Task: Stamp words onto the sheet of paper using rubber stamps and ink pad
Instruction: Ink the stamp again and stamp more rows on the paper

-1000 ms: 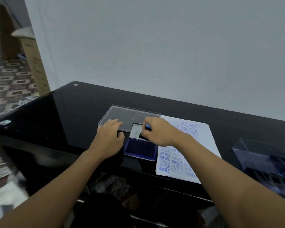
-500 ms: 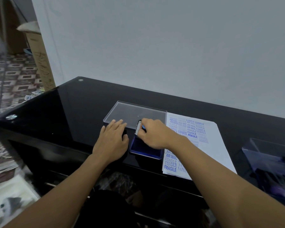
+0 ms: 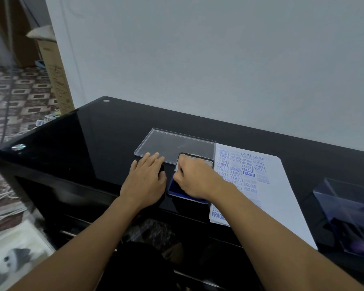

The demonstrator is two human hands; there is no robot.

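The blue ink pad (image 3: 187, 195) lies open near the table's front edge, its dark-rimmed lid (image 3: 200, 158) raised behind it. My right hand (image 3: 195, 179) hovers over the pad with curled fingers pinching a small rubber stamp (image 3: 177, 167), of which only a pale sliver shows. My left hand (image 3: 145, 181) rests flat on the black table just left of the pad, fingers straight. The white sheet of paper (image 3: 280, 185) lies right of the pad and carries several blue stamped words such as SAMPLE, FRAGILE and AIR MAIL.
A clear plastic lid (image 3: 174, 143) lies flat behind my hands. A clear box (image 3: 349, 217) with dark contents stands at the right end of the glossy black table (image 3: 93, 139). A grey wall runs behind; a cardboard box (image 3: 55, 74) stands on the floor at left.
My right hand stays over the ink pad and has closed further round the stamp, whose blue handle no longer shows. The left hand has kept its place. The view has shifted slightly.
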